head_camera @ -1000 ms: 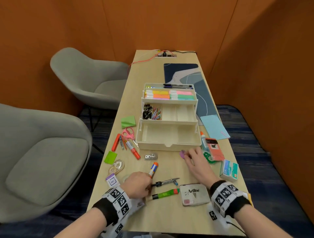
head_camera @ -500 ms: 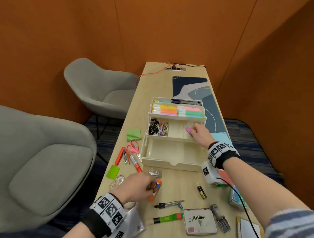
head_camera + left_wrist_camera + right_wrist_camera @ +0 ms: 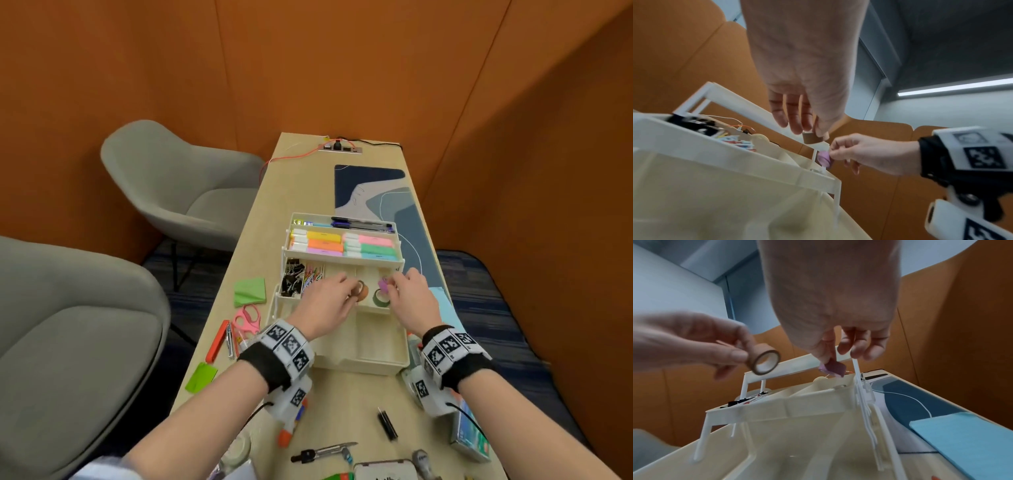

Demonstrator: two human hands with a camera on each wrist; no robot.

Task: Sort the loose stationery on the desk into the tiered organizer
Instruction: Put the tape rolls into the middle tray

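My left hand (image 3: 329, 301) pinches a brown tape roll (image 3: 764, 361) over the organizer's (image 3: 359, 363) middle tier | my right hand (image 3: 411, 301) pinches a purple piece (image 3: 833, 369), blurred, identity unclear, above that tier's right end | a green tape roll (image 3: 381, 297) lies inside, half hidden by fingers | desk's (image 3: 346, 404) near edge cut off.

Wooden desk (image 3: 342, 404) with tiered organizer (image 3: 363, 359), pink scissors (image 3: 247, 319), green notes (image 3: 250, 291), patterned mat (image 3: 373, 192)
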